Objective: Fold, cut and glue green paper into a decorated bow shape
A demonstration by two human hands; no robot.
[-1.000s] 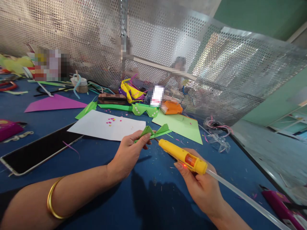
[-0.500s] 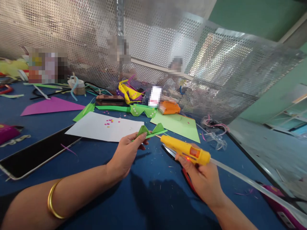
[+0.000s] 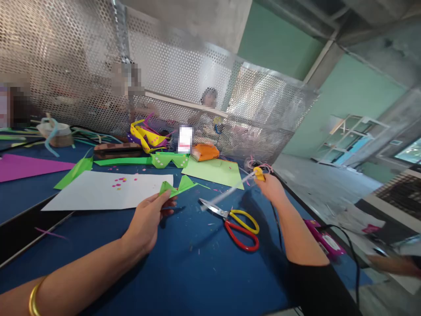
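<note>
- Green folded paper piece [image 3: 176, 187] pinched at its near end between thumb and fingers of left hand [image 3: 146, 218], held just above blue table [image 3: 184, 272], beside white sheet [image 3: 105, 191]
- Right hand [image 3: 270, 188] stretched out toward table's far right edge, closed around yellow glue gun [image 3: 259, 174]; gun mostly hidden by the hand, clear glue stick [image 3: 226, 193] blurred, pointing back toward the scissors
- Scissors [image 3: 235, 221] with yellow and red handles lie flat on table between the two hands, touched by neither
- Light green sheet [image 3: 215, 170] lies beyond, near perforated metal screen [image 3: 184, 83]
</note>
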